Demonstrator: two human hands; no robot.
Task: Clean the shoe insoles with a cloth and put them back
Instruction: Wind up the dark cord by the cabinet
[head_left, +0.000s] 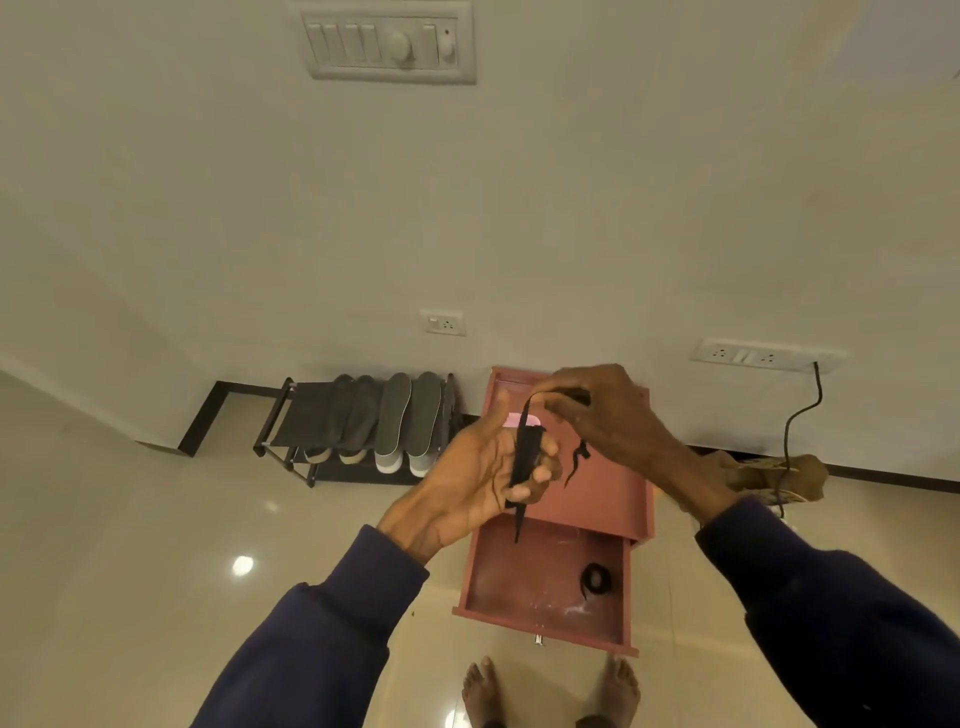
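Strap (525, 457), prob. lace: L hand (467, 483) cups, R hand (613, 415) pinches.

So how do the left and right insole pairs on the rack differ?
The left pair is darker, nearly charcoal; the right pair is lighter grey with a pale edge. The right pair also looks broader and stands a bit higher. Both pairs stand on end, leaning against the shoe rack.

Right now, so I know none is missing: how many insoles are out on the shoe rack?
4, side by side on top of the shoe rack: left dark insole, right dark insole, left grey insole, right grey insole. Others may hide inside the shoes below.
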